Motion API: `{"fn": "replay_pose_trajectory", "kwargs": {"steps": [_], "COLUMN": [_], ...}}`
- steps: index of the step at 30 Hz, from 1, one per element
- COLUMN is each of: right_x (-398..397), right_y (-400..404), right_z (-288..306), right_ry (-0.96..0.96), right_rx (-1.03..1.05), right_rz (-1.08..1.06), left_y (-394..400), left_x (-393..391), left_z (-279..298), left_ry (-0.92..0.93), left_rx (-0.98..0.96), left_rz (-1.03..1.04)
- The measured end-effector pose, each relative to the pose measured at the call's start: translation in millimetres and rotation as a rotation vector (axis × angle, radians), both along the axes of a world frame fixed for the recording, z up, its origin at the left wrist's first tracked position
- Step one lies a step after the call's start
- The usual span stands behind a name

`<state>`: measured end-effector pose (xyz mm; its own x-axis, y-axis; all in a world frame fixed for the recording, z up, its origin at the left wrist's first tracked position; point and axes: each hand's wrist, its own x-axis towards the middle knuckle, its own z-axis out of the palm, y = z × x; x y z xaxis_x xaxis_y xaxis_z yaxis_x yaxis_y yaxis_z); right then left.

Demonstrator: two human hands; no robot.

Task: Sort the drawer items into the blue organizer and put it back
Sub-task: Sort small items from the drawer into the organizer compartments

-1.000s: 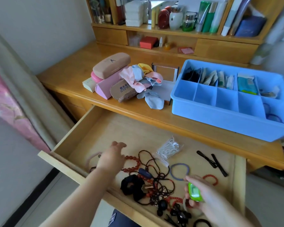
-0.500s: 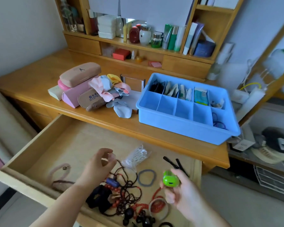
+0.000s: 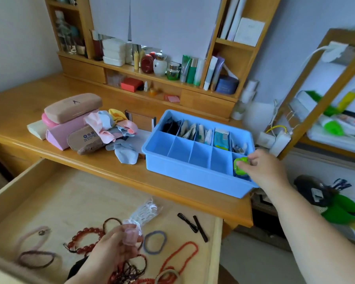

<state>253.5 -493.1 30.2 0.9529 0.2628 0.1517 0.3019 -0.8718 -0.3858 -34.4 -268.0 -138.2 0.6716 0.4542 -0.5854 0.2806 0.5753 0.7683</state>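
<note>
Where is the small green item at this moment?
In the head view, the small green item is pinched in the right hand over the front right compartment of the blue organizer, which sits on the desk above the open drawer.

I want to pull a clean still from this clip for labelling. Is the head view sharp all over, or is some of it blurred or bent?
Head view: the blue organizer and the desk are fairly sharp; the right edge, around the green things, smears with motion blur. The left hand is soft. Wide-angle bending bows the open drawer. Lighting is soft daylight, without strong glare.
</note>
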Motion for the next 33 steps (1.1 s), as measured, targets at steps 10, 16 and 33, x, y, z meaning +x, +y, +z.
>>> {"fn": "replay_pose_trajectory", "kwargs": {"steps": [10,16,33], "right_x": [-150,-161,-40], "right_y": [40,38,-4], "right_z": [-55,-61,-39], "right_ry": [0.303,0.558,-0.493], "right_rx": [0.282,0.415,0.108], "right_rz": [0.58,0.492,0.144], "left_y": [-42,-61,53], "left_x": [8,22,-41], "left_z": [38,56,16], "left_ry": [-0.298,-0.34,0.145], "left_rx": [-0.274,-0.236,0.764], "left_rz": [-0.249,-0.147,-0.044]}}
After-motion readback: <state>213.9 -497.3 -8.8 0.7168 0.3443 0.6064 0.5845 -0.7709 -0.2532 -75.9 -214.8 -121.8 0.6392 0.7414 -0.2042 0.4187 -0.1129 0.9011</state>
